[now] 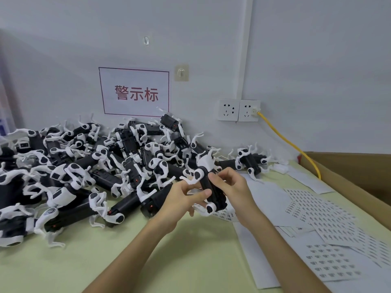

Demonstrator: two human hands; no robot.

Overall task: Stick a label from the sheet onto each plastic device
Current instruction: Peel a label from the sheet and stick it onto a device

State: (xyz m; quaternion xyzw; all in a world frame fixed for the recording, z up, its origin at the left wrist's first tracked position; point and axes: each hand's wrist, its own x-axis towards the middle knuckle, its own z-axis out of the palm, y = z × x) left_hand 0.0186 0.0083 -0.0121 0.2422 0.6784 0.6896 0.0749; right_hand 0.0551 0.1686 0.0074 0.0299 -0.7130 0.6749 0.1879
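Observation:
I hold one black and white plastic device point(206, 185) upright above the table, just right of centre. My left hand point(184, 197) grips its lower body, thumb across the black side. My right hand point(229, 185) curls round its right side, fingertips on the black body near the top. Label sheets point(317, 210) with rows of small grey labels lie fanned out on the table to the right. A small label strip point(224, 214) shows just below the held device. No label is visible on my fingers.
A big heap of black and white devices point(95, 166) covers the left and back of the pale green table point(127, 250). One device point(251, 161) lies apart at the back. A cardboard box point(359, 176) stands right. A yellow cable point(292, 144) runs from the wall socket point(248, 111).

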